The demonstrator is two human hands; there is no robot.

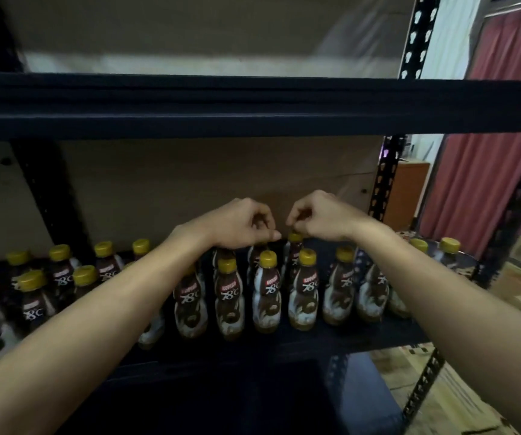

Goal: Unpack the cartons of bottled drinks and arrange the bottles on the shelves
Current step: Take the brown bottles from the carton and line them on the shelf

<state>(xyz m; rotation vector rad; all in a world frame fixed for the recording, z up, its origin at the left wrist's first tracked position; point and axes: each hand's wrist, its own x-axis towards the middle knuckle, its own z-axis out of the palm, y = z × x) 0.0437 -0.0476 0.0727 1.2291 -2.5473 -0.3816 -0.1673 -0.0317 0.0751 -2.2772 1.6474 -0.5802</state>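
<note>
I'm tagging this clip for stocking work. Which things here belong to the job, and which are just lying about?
Job: bottles, shelf, left hand, right hand.
Lying about: curtain, cabinet.

Dark shelf (347, 339) carrying bottles (267, 293)
Brown, yellow-capped bottles are standing upright on its board in close rows, running from the left edge across to the right post, labels mostly facing forward.
</note>
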